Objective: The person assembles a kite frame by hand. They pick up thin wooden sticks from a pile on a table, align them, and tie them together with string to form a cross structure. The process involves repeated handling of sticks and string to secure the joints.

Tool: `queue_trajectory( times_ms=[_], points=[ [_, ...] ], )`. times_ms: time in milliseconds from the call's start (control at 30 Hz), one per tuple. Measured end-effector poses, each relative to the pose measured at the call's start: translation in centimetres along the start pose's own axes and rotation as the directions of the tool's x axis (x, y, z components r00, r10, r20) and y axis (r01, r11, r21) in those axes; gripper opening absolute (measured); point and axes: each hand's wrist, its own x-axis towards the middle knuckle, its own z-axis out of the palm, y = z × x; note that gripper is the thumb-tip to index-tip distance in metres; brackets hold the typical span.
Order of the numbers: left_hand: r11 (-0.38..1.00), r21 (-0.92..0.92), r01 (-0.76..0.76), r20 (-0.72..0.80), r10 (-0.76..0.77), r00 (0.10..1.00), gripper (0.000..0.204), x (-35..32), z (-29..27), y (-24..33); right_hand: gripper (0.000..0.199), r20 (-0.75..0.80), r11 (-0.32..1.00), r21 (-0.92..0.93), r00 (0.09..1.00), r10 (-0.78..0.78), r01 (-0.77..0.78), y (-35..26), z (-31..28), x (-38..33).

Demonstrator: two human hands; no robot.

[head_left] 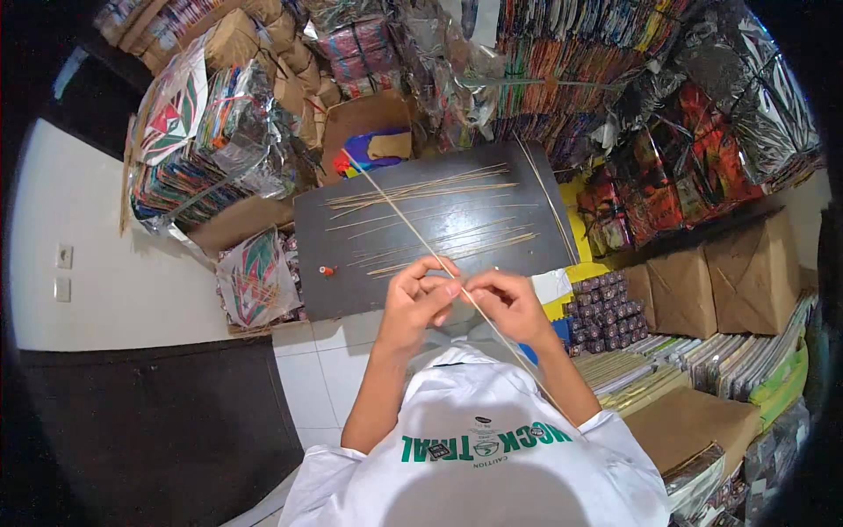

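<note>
Before you a dark rectangular surface (369, 285) resting on the white tiled floor (316, 369), thin bamboo sticks (430, 189) scattered across its top, a small orange spool (327, 270) near your left edge

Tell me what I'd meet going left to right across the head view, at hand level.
White wall → folded kite → small orange spool → left hand → right hand → dark stacked packets → brown paper parcels.

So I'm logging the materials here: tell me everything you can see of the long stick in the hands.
The long stick is thin, straight and pale tan, seemingly bamboo. It slants from near the dark board's upper left corner down past the white shirt. The left hand and right hand pinch it mid-length, above the board.
</note>
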Motion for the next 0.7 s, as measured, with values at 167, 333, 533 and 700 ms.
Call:
queue_trajectory(
  times_ms=[167, 333, 533, 700],
  points=[
    [0.999, -0.011, -0.052, -0.071, 0.051, 0.996, 0.023, 0.1, -1.1, 0.2, 0.009, -0.149, 0.972, -0.211, 0.979, -0.138, 0.104, -0.1, -0.4, 0.2],
    [1.0, 0.014, -0.014, -0.073, 0.015, 0.997, 0.021, 0.0, -1.0, -0.7, 0.01, -0.315, 0.987, -0.11, 0.946, 0.074, -0.114, -0.4, -0.7, 0.5],
    [0.996, -0.003, 0.087, -0.148, -0.086, 0.985, 0.018, 0.2, 0.4, -1.1, 0.009, -0.409, 0.935, -0.114, 0.842, -0.353, 0.336, -1.4, 0.3, 1.7],
    [0.997, 0.013, 0.08, -0.124, -0.078, 0.989, 0.017, 0.2, 0.8, -0.6, 0.006, -0.252, 0.838, -0.301, 0.81, -0.53, 0.455, -2.8, -0.2, 1.7]
  ],
)
